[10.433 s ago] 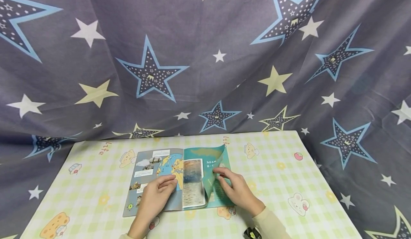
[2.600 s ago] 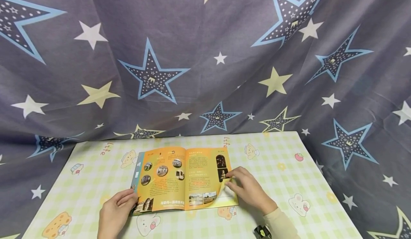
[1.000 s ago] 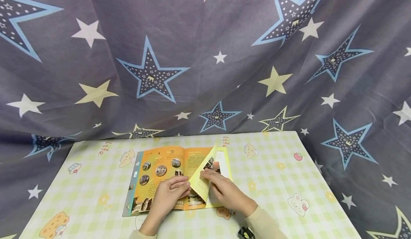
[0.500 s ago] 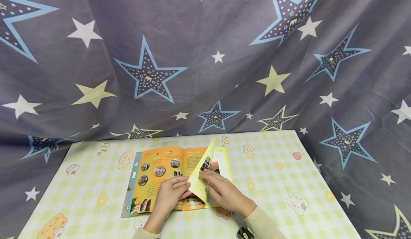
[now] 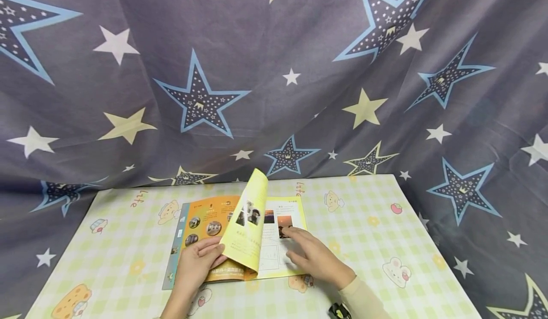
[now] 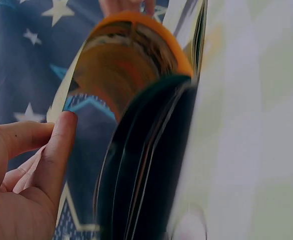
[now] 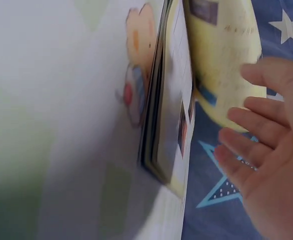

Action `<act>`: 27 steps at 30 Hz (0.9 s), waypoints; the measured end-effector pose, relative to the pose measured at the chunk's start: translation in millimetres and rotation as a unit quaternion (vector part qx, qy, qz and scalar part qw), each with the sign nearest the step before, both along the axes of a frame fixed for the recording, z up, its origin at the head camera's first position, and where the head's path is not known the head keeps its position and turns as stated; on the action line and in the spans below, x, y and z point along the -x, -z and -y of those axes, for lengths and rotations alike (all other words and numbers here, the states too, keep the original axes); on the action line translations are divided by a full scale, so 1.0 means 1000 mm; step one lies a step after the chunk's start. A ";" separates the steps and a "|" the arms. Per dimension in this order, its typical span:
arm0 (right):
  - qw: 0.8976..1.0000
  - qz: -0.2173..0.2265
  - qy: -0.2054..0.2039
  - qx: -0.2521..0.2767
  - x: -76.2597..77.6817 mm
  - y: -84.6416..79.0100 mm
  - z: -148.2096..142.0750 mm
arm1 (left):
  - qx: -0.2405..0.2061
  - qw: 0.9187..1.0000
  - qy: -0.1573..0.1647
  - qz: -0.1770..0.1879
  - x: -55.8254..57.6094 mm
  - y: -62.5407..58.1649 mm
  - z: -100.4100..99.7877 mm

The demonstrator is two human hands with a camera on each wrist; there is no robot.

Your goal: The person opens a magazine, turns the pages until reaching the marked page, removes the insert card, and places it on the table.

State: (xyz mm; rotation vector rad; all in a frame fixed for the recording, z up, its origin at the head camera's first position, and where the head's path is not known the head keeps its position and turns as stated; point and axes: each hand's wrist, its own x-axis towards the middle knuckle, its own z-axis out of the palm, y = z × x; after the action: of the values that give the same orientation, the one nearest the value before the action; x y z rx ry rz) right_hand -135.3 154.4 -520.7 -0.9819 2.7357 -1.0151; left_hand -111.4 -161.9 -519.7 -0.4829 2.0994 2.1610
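Observation:
An open magazine (image 5: 278,266) lies on the table, orange pages on its left side and a white page with yellow borders on its right. One yellow page (image 5: 245,235) stands raised and curved over the middle. My left hand (image 5: 196,264) pinches the lower left corner of that page between thumb and finger; the left wrist view shows this pinch at the page's edge. Over the right-hand page, near a sunset photo (image 5: 284,222), is my right hand (image 5: 318,259), fingers extended and apart from the raised page in the right wrist view.
The table (image 5: 359,243) wears a green-checked cloth with cartoon prints. A dark star-patterned curtain (image 5: 239,47) hangs behind it and at the right. A small black object (image 5: 339,311) sits by the right sleeve at the bottom edge.
My left hand has drawn the yellow page leftward, so it stands higher and uncovers more of the white page. My right hand has come off that page and shifted right.

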 end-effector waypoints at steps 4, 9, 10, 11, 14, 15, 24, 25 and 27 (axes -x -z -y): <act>0.998 0.036 0.005 -0.048 0.000 0.001 -0.006 | 0.016 1.000 -0.023 0.011 -0.007 0.000 0.022; 0.994 0.057 0.005 -0.090 -0.002 0.004 -0.010 | 0.045 0.997 -0.049 0.028 -0.017 0.003 0.044; 0.994 0.057 0.004 -0.095 -0.002 0.005 -0.011 | 0.048 0.997 -0.054 0.030 -0.019 0.004 0.048; 0.994 0.056 0.002 -0.099 -0.003 0.006 -0.012 | 0.051 0.996 -0.059 0.032 -0.020 0.005 0.051; 0.994 0.050 -0.007 -0.102 -0.004 0.008 -0.013 | 0.057 0.995 -0.069 0.031 -0.025 0.008 0.061; 0.994 0.046 -0.010 -0.103 -0.004 0.009 -0.014 | 0.057 0.995 -0.075 0.033 -0.026 0.009 0.063; 0.991 0.016 -0.021 -0.132 -0.006 0.013 -0.016 | 0.084 0.990 -0.099 0.061 -0.037 0.015 0.080; 0.991 0.016 -0.020 -0.132 -0.006 0.014 -0.016 | 0.087 0.989 -0.101 0.064 -0.038 0.015 0.082; 0.991 0.016 -0.020 -0.133 -0.007 0.014 -0.016 | 0.093 0.988 -0.099 0.067 -0.040 0.016 0.084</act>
State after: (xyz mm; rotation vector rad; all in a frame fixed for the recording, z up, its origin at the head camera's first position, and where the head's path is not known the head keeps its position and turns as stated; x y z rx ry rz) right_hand -128.6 170.0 -534.4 -0.9619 2.7197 -0.6319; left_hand -71.5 -246.2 -535.9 -0.8633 2.2736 1.9702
